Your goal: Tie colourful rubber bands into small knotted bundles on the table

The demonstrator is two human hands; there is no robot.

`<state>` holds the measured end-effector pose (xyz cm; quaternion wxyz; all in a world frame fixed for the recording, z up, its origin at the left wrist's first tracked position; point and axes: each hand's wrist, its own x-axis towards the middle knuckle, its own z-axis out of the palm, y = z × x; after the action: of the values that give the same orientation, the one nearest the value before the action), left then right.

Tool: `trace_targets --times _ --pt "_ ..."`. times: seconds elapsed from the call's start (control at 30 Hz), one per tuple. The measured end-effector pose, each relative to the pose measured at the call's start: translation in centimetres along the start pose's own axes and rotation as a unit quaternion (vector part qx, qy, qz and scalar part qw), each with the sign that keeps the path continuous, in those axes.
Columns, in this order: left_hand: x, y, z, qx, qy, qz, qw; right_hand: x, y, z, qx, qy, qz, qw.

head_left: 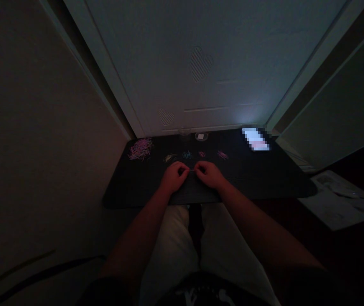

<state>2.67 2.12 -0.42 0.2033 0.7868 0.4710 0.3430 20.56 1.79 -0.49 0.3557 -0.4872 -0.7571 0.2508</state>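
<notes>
My left hand and my right hand are close together over the dark table, both with fingers pinched. Between their fingertips runs a short, thin pale strip, held at both ends. Just beyond the hands lie small piles of thin pieces: a yellowish pile, a blue one, a pink one and a purplish-pink one. A larger heap of pink and purple pieces rests at the table's back left.
Along the back edge stand a clear cup and a small round dish with a white piece in it. A lit, pixelated screen lies at the back right. A white panel rises behind the table.
</notes>
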Motion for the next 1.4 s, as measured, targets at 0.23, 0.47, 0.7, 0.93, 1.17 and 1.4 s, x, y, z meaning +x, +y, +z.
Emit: trace_targets --times 0.23,0.47,0.7,0.93,1.17,1.4 --pt "-0.03 0.12 -0.2 -0.006 0.027 -0.013 1.0 -0.03 0.22 0.11 0.034 0.031 0.002 0.999" --pt "0.01 0.03 -0.13 -0.01 0.019 -0.006 1.0 -0.11 0.12 0.02 0.046 0.033 -0.025 0.998" --pt "-0.03 0.18 -0.14 -0.005 0.022 -0.008 1.0 -0.11 0.06 0.01 0.045 0.035 -0.021 0.998" --pt "-0.05 0.1 -0.19 -0.003 0.016 -0.007 1.0 -0.06 0.17 0.1 0.057 0.038 -0.017 0.998" --pt "-0.05 0.14 -0.24 -0.001 0.014 0.001 1.0 0.06 0.17 0.07 0.05 0.032 -0.032 0.998" --pt "-0.06 0.19 -0.17 -0.001 0.01 0.001 1.0 0.02 0.26 0.1 0.026 0.03 -0.034 0.999"
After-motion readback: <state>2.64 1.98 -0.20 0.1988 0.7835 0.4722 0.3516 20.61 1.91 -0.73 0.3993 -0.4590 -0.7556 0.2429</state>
